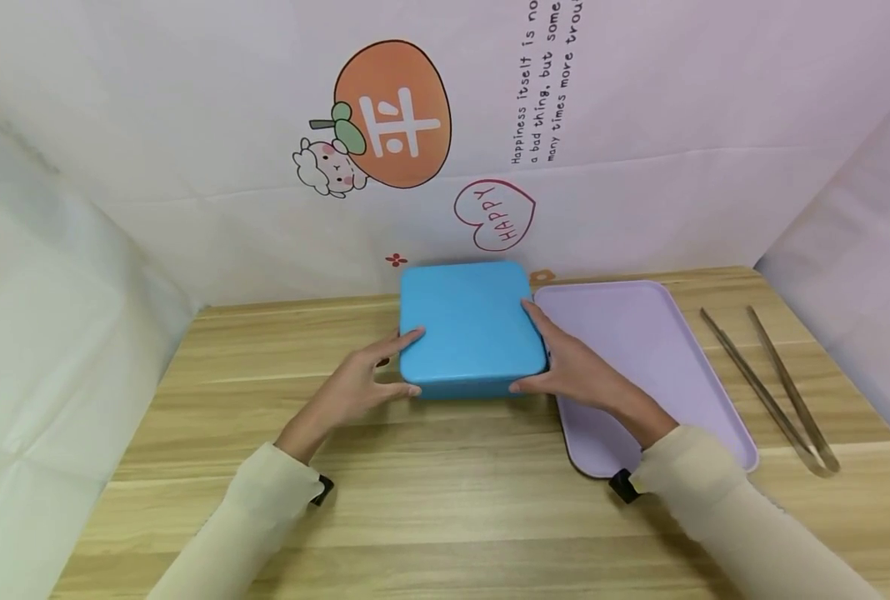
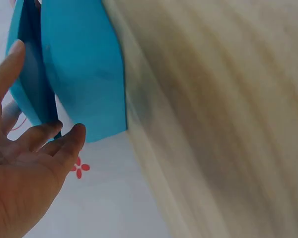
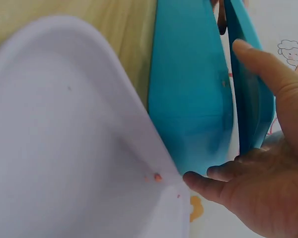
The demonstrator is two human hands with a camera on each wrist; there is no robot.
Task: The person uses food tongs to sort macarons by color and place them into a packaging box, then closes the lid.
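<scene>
A blue box point(image 2: 84, 74) with a square blue lid point(image 1: 471, 321) stands near the back edge of the wooden table. Both wrist views show a gap between the lid and the box body point(image 3: 188, 89), so the lid is raised off it. My left hand point(image 1: 355, 383) holds the lid's left side, thumb by the near corner and fingers along the edge. On the opposite side my right hand point(image 1: 576, 367) grips the lid in the same manner. What the box contains is hidden under the lid.
Right beside the box lies a shallow lilac tray point(image 1: 640, 350), partly under my right forearm, with a few small reddish crumbs point(image 3: 158, 177). Farther right, metal tongs point(image 1: 754, 383) lie spread on the table. A printed white cloth point(image 1: 250, 125) hangs behind.
</scene>
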